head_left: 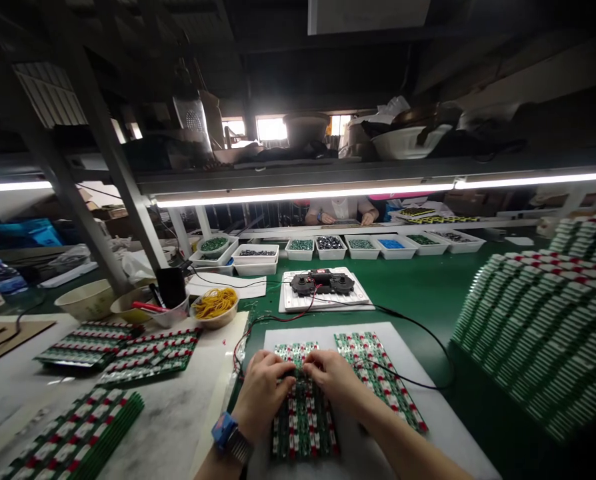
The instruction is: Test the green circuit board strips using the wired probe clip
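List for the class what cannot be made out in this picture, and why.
All in the head view:
What the left hand and right hand hold, if anything: hidden by their own fingers.
Part of the circuit boards beneath: covered by both hands.
The far right of the tall stack: cut off by the right edge.
Each part's shape in the white trays: too small.
The head of the person opposite: hidden by the lamp and shelf.

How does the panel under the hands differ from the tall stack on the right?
The panel lies low and flat; the tall stack rises in many layers. The left hand and right hand are at the panel; neither is at the tall stack. Both show green, white and red.
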### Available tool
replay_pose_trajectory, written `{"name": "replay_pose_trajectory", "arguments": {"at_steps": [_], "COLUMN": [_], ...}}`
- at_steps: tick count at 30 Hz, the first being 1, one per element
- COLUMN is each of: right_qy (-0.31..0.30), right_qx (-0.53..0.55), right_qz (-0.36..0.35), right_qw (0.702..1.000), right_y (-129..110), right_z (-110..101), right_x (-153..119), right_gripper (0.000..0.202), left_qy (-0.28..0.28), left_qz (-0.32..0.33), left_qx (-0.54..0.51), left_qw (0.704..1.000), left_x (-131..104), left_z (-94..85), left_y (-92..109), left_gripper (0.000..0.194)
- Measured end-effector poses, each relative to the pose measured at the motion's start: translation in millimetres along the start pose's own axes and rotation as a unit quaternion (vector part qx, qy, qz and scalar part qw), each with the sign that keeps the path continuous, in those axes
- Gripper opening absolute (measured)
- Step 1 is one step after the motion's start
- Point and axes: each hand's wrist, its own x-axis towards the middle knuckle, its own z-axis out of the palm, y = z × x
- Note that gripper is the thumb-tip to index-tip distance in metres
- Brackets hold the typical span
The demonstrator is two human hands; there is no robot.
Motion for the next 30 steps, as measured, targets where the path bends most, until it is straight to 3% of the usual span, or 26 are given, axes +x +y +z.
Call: {"name": "replay_pose_trajectory", "arguments": {"at_steps": [5, 13, 21, 30], "right_qy": [-0.056, -0.108, -0.086, -0.086], "right_qx": [0.001, -0.003, -0.049, -0.016], "right_qz": [-0.003, 0.014, 0.001, 0.032], "right_qw": [0.998, 0.994, 0.995, 0.996], "right_y": [-2.0, 5.0, -0.8, -0.1], "right_z": [-6.1, -6.7, -5.7, -1.0], "right_x": [-2.6, -3.3, -7.7, -4.8], "right_gripper": [0.015, 0.013, 0.017, 0.012], "left_qy": [-0.041, -0.089, -0.098, -0.098], "left_qz": [0.004, -0.005, -0.013, -0.008], "left_qx": [-0.032, -0.049, -0.034, -0.031], "left_qw": [0.999, 0.995, 0.995, 0.995], "left_x": [-3.3, -2.9, -4.5, -4.4], "left_z": [-10.2, -8.0, -3.7, -3.6], "left_y": [4.1, 1.3, -3.7, -3.1], "left_gripper": [0.019, 0.021, 0.022, 0.021]}}
